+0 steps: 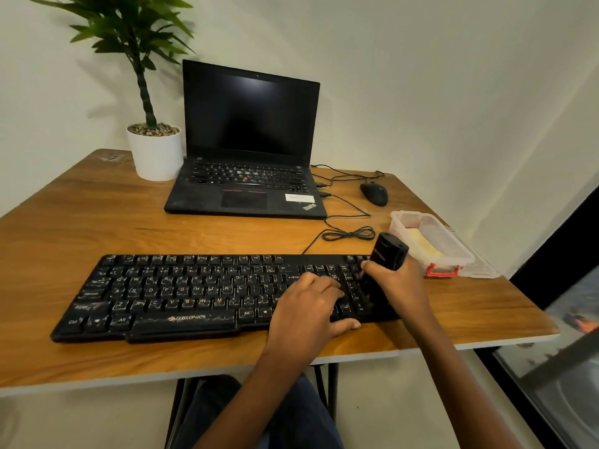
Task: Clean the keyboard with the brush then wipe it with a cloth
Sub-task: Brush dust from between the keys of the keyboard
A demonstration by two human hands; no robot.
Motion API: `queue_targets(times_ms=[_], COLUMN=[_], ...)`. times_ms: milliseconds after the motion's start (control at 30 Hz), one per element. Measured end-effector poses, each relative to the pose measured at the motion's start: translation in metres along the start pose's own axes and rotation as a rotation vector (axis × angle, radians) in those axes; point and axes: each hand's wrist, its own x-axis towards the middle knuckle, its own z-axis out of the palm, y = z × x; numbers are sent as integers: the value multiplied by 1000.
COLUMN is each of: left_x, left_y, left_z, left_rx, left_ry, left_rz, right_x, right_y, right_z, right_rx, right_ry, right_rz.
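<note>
On dusty keyboard — left hand flat; right hand grips boxy brush.

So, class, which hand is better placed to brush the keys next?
Right hand: it grips the brush over the right end of the keyboard; the left hand lies flat on the keys, holding nothing.

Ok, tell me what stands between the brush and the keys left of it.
The left hand lies flat on the black plastic keyboard, covering the keys left of the black cylindrical brush that the right hand grips over the number pad. It would block a leftward sweep; beyond it, nothing lies on the keys.
</note>
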Motion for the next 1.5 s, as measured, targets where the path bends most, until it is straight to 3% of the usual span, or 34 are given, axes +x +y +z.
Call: queue_targets(times_ms=[467, 667, 867, 1033, 1300, 1500], left_x=[0, 0, -1, 0, 0, 0], left_y=[-2, -1, -1, -1, -1, -1], left_z=[2, 2, 1, 0, 0, 0], left_rx=[-10, 10, -4, -10, 6, 0], left_ry=[-3, -2, -1, -8, -8, -6], left_rz=[11, 4, 13, 11, -2, 7], right_x=[31, -9, 18, 37, -13, 11], right_y=[-17, -6, -15, -20, -15, -24], right_z=[23, 0, 15, 29, 4, 15], right_rx=[-1, 65, -23, -4, 73, -24], right_ry=[66, 1, -7, 62, 11, 21], right_rz=[-45, 5, 26, -74, 8, 25])
